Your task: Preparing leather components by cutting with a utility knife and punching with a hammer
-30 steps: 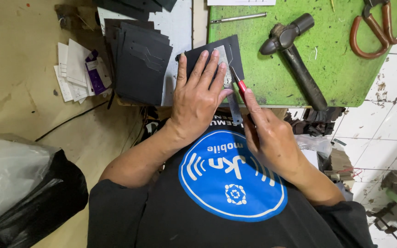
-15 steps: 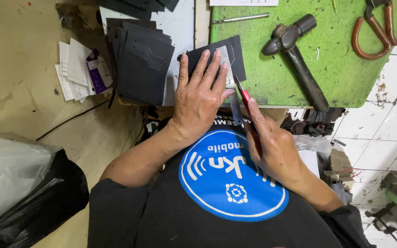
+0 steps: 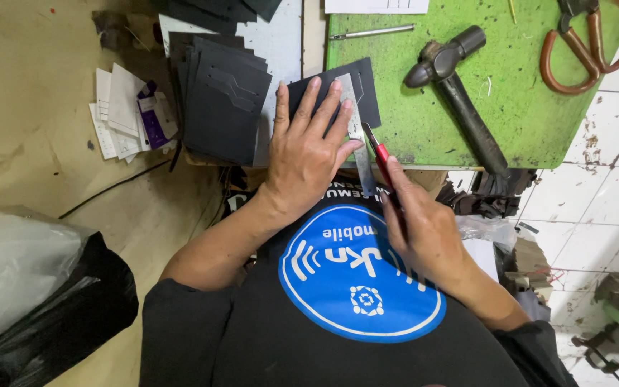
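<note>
Since a second ago your right hand [image 3: 424, 229] has drawn the red knife [image 3: 380, 159] back toward you along the metal ruler [image 3: 356, 132]; the blade now sits near the ruler's lower half, so the cut looks well along. That hand is clenched around the knife handle. Your left hand [image 3: 306, 154] lies flat with fingers spread, pressing ruler and dark sheet [image 3: 363, 89] onto the green mat [image 3: 424, 129], grasping nothing. The sheet overlaps the mat's left edge, near the desk's front edge. The stack of dark pieces [image 3: 220, 107] crowds your left; the hammer [image 3: 453, 86] lies right, with open mat between.
</note>
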